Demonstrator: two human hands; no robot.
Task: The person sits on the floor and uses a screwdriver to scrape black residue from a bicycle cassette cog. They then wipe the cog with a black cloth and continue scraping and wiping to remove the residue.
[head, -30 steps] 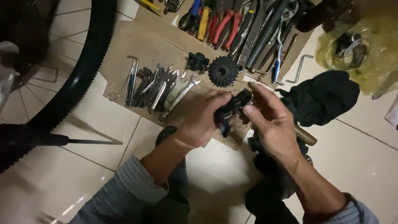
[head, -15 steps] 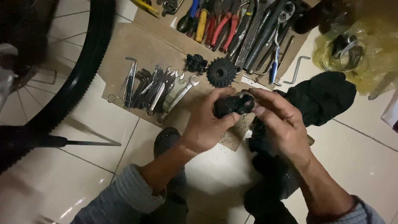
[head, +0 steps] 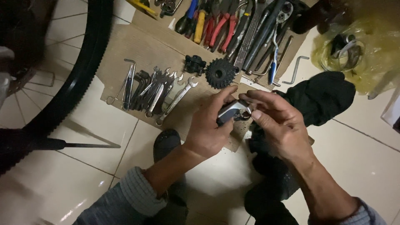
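Glossy metal part [head: 230,111] (matt cardboard [head: 137,46])

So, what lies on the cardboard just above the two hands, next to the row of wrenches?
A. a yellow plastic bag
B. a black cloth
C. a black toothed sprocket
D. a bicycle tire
C: the black toothed sprocket lies on the cardboard, right of the wrenches and just above the left hand and right hand, which hold a small metal part.

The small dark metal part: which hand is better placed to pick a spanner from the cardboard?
Probably the right hand: only its fingertips touch the small part, while the left hand cradles it. But the spanners lie on the left.
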